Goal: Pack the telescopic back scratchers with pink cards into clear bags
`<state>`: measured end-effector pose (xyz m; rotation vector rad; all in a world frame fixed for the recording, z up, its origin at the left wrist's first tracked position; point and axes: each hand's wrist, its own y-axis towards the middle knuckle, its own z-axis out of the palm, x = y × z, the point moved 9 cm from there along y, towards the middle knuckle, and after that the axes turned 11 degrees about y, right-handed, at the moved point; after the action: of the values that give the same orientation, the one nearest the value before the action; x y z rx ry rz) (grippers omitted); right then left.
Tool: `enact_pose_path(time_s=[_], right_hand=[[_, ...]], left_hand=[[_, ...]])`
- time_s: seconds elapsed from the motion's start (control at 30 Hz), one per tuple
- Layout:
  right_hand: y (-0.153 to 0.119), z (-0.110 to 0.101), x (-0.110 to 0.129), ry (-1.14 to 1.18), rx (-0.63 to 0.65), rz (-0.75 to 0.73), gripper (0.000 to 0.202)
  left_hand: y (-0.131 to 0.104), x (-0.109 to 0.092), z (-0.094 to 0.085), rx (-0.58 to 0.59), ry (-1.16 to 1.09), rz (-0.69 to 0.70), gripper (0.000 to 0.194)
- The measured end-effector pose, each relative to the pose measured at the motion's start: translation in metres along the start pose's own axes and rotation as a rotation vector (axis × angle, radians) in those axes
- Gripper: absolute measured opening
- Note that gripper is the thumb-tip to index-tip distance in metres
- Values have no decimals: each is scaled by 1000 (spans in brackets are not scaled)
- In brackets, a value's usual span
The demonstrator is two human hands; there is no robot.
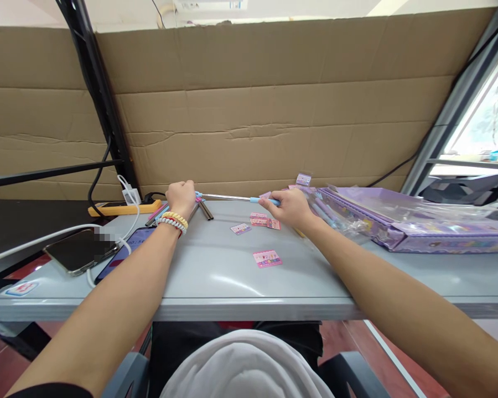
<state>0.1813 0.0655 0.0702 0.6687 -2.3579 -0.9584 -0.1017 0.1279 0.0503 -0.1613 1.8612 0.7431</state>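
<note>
Between my two hands stretches a thin silvery rod with light blue ends point(228, 197), held nearly level above the table. My left hand point(181, 198), with beaded bracelets at its wrist, is closed round the rod's left end. Closed on the blue part at the other end is my right hand point(289, 207). Dark metallic tubes point(206, 210) lie just right of my left hand. On the tabletop between my arms are small pink printed cards point(268, 258) and a purple card point(241, 229). More small cards lie partly hidden behind my right hand.
A purple box point(448, 240) with clear plastic wrapping covers the right side of the table point(216, 276). At left lie two phones point(81, 251), a white charging cable and an orange power strip point(124, 208). Cardboard point(253, 105) stands along the back, beside a black post point(103, 105).
</note>
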Motion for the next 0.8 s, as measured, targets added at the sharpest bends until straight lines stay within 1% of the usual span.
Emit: enact_pose_path(time_s=[0.1,0.17,0.23,0.33,0.43,0.5,0.6,0.67,0.8], right_hand=[[-1,3,5,-33,-1,-3,49],[-2,4,11,-57,-7,-16,49],[-3,5,18,-81,-25,-36,48],[-6,7,29,-138,-57,-68,49],[-10,9,39,-214,-83,-86,53],[-13,11,45,-250,-96,-92,55],[-15,15,50,-271,-79,-82,57],[-15,18,50,-278,-51,-60,57],[-14,20,50,-282,-15,-36,56]], left_hand=[[-7,-12,-13,-163,154,55,26],[-15,-20,-11,-196,280,72,30],[-25,-29,-5,-190,359,98,32],[-39,-42,2,-180,384,140,32],[-49,-50,3,-204,439,163,31],[-52,-53,2,-208,479,175,30],[-52,-53,3,-180,516,193,28],[-52,-53,3,-167,532,200,28],[-53,-54,1,-176,550,199,28]])
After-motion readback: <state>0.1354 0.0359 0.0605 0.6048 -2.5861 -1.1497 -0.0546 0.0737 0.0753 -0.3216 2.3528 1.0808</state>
